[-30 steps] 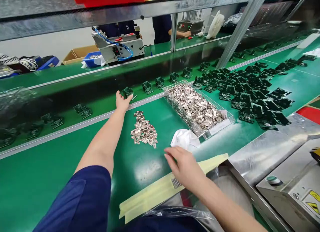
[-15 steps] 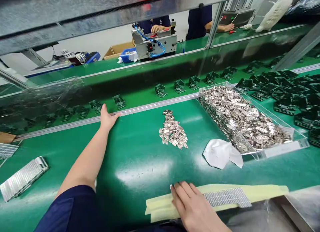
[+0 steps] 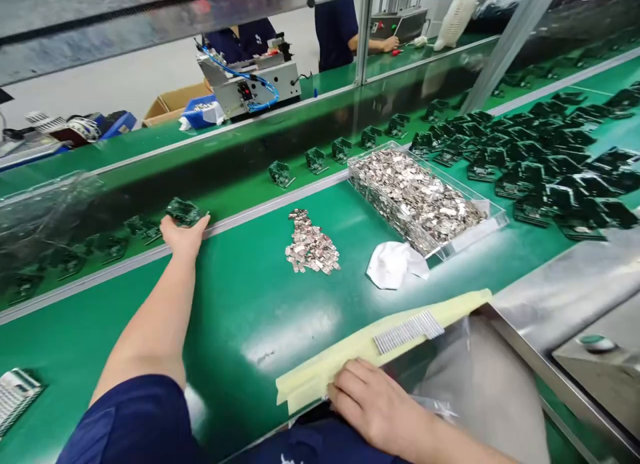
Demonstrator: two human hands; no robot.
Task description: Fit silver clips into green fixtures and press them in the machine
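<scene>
My left hand (image 3: 183,239) reaches to the far side of the bench, fingers and thumb closed around a green circuit board assembly (image 3: 184,211) on the strip behind the metal rail. At the near edge my right hand (image 3: 367,401) rests with curled fingers against the yellow tape (image 3: 320,374); its fingertips are hidden. On the tape, just beyond that hand, lies a ribbed row of silvery metal pieces (image 3: 407,332). A loose heap of small metal pieces (image 3: 313,247) sits mid-bench between the hands.
A clear bin (image 3: 493,224) full of metal pieces stands right of the heap, a crumpled white cloth (image 3: 393,265) before it. Many circuit boards (image 3: 530,164) crowd the right side. Stacked metal strips (image 3: 17,397) lie at left. Across the line are co-workers and a machine (image 3: 250,84).
My left hand has closed on a circuit board at the far strip. My right hand has slid off the metal row toward the near edge. The view has turned right.
</scene>
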